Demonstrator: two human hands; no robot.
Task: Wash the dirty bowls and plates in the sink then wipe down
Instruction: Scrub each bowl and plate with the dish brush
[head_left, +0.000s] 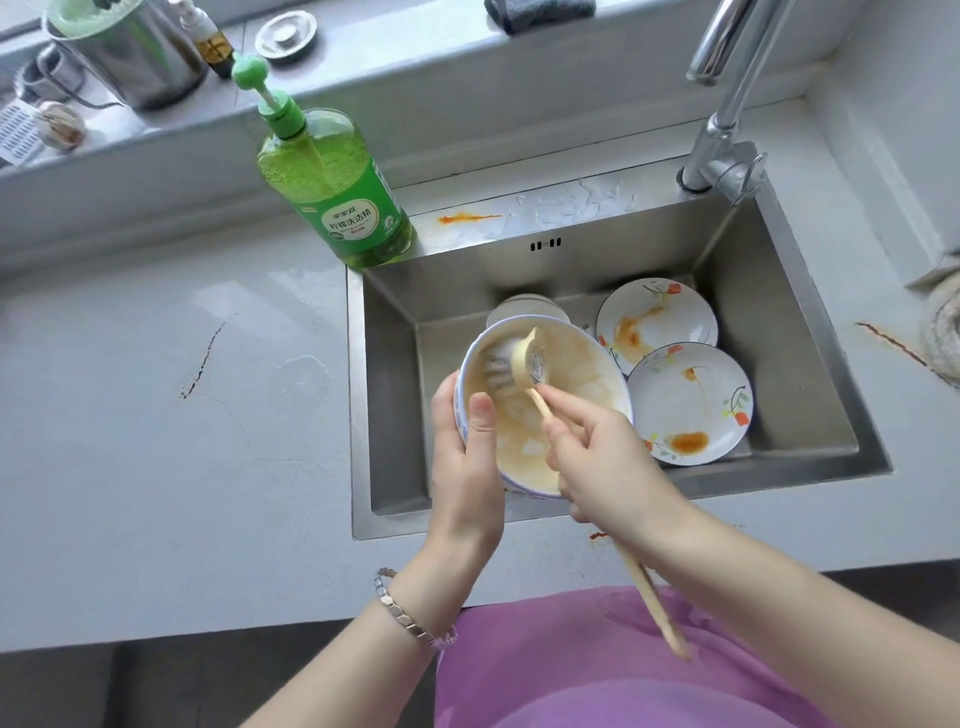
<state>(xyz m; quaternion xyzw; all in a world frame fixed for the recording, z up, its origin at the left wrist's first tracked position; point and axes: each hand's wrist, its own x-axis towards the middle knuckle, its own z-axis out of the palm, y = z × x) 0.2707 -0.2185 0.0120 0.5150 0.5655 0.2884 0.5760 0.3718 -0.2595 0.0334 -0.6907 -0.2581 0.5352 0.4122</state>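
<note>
My left hand (465, 457) grips the rim of a white bowl (587, 374) with a blue edge, tilted over the steel sink (395, 415). The bowl's inside is coated in soapy, brownish film. My right hand (608, 462) holds the long wooden handle of a dish brush (524, 364), whose bristled head presses against the bowl's inner wall. Two flower-patterned plates with orange sauce stains lie in the sink to the right, one (657, 319) farther back and one (691, 402) nearer. Another bowl (527, 309) shows partly behind the held bowl.
A green dish soap pump bottle (332, 187) stands at the sink's back left corner. The faucet (727, 104) rises at the back right. Orange smears mark the sink ledge (467, 218) and the countertop (156, 415). A metal pot, small bottle and cloth sit on the windowsill.
</note>
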